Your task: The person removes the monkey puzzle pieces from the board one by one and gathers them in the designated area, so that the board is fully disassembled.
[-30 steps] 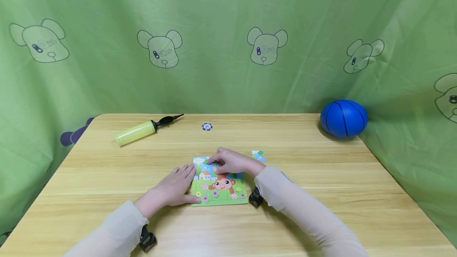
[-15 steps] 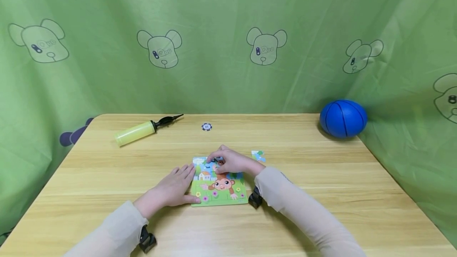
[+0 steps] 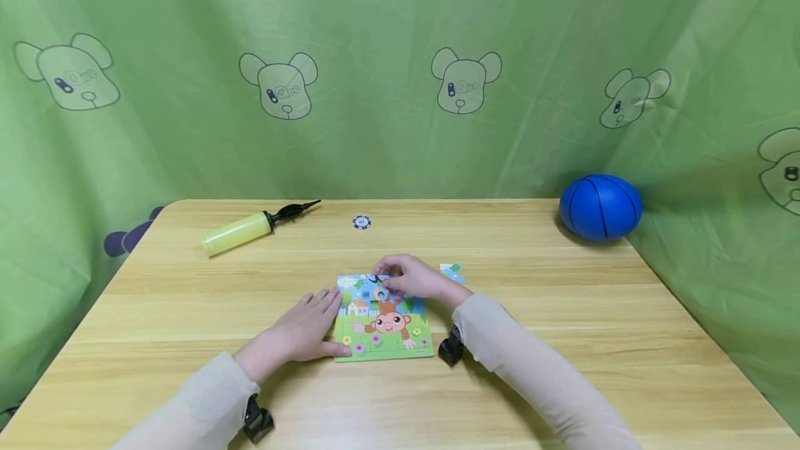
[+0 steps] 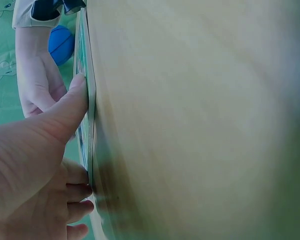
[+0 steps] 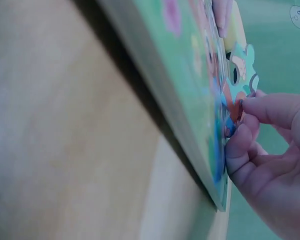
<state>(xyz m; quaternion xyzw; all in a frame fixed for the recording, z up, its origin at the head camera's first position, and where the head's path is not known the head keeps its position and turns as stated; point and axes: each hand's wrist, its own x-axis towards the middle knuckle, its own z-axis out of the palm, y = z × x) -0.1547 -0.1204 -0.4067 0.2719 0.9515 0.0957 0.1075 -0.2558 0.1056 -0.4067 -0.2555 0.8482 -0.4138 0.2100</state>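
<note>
Head view: we saw the left hand (image 3: 304,330) lying flat, fingers straight, against the left edge of the green cardboard monkey puzzle board (image 3: 384,328) at the middle of the wooden table (image 3: 562,339), while the right hand (image 3: 415,278) pinched a puzzle piece at the board's far edge.

Left wrist: we saw its thumb (image 4: 65,112) pressing the board's edge (image 4: 91,125).

Right wrist: we saw fingertips (image 5: 262,107) pinching the small blue-and-orange jigsaw piece (image 5: 238,80), raised off the board (image 5: 190,80).

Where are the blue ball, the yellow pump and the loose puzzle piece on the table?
blue ball (image 3: 601,206), head view, middle of its front.
yellow pump (image 3: 237,232), head view, middle of its barrel.
loose puzzle piece (image 3: 453,271), head view, its centre, right of the right hand.
</note>
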